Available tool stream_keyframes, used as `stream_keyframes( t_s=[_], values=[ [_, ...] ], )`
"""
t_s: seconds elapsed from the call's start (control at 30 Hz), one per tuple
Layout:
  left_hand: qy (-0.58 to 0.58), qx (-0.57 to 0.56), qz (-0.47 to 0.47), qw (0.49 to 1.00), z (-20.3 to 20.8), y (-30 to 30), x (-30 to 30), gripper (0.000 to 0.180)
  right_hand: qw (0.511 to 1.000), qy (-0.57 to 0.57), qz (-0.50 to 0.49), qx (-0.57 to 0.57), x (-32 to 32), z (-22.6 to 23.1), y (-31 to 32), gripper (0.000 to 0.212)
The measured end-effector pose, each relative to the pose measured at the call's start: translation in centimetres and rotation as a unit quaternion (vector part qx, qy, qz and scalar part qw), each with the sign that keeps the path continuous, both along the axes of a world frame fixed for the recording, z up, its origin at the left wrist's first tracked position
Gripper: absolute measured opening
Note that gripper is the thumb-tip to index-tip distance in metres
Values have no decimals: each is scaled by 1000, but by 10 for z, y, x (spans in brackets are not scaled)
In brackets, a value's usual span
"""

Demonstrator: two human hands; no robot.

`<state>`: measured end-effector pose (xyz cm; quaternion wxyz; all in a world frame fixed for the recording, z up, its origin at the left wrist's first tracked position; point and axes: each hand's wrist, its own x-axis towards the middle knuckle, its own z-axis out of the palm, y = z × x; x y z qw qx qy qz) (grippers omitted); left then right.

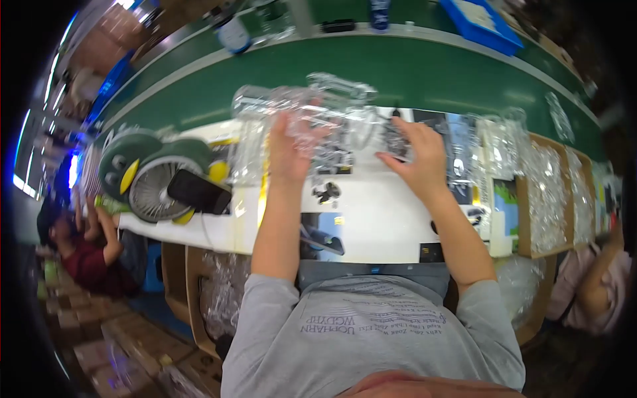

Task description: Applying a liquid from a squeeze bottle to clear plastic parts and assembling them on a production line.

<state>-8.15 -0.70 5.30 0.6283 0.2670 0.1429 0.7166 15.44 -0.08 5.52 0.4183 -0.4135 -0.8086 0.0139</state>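
Head view: I see my left hand (292, 149) clamped on a clear plastic bag (285, 106) lying crosswise at the bench's far edge, my right hand (418, 156) apart, fingers pressing small dark parts (396, 140) beside it

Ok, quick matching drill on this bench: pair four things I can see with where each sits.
1 green fan
2 black phone
3 blue tray
4 clear plastic bag

a far side of the green belt, upper right
b under the left hand
c leaning on the fan's grille
d left end of the white bench

Pairs: 1-d, 2-c, 3-a, 4-b
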Motion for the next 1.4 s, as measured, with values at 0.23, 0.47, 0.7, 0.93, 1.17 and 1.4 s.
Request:
stream_keyframes(
  t_s=[0.23, 0.47, 0.7, 0.93, 1.17, 1.4],
  values=[
    [-20, 5, 13, 1000, 4, 3, -1, 44, 999, 9, -2, -38, -6, -1, -5, 58],
    [-1, 16, 16, 1000, -2, 6, 3, 40, 999, -3, -27, -18, 0, -4, 0, 58],
    [12, -20, 15, 1000, 3, 0, 0, 44, 1000, 19, -4, -18, -1, -8, 2, 60],
    [77, -15, 35, 996, 7, -3, 7, 55, 1000, 17, 0, -7, 3, -9, 2, 59],
    [74, -22, 38, 996, 7, -4, 7, 58, 1000, 13, -3, -15, 1, -7, -1, 59],
    [91, -14, 45, 995, 11, -6, 10, 59, 1000, 9, -3, -14, 1, -7, -1, 60]
  ],
)
